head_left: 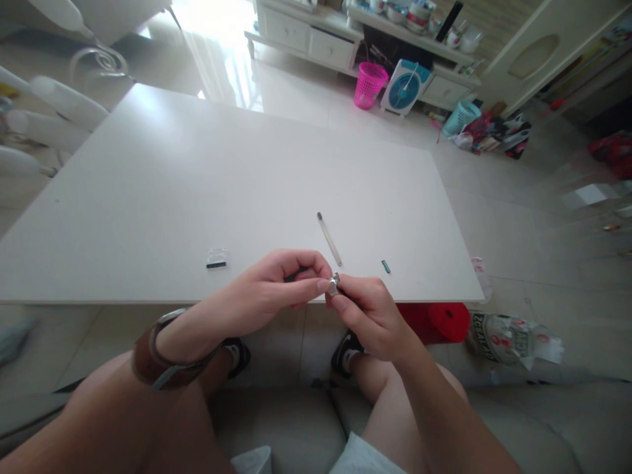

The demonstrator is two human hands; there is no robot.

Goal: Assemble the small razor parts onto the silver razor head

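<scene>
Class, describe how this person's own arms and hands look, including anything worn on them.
Both the left hand and the right hand are ungloved, with fingers uncovered. A wide brown band with greyish, partly shiny straps circles the left wrist; the right wrist is bare. No sleeves show on either forearm.

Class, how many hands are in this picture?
2: the left hand and right hand, both at a small silver piece near the edge of the white table. No others show.
</scene>
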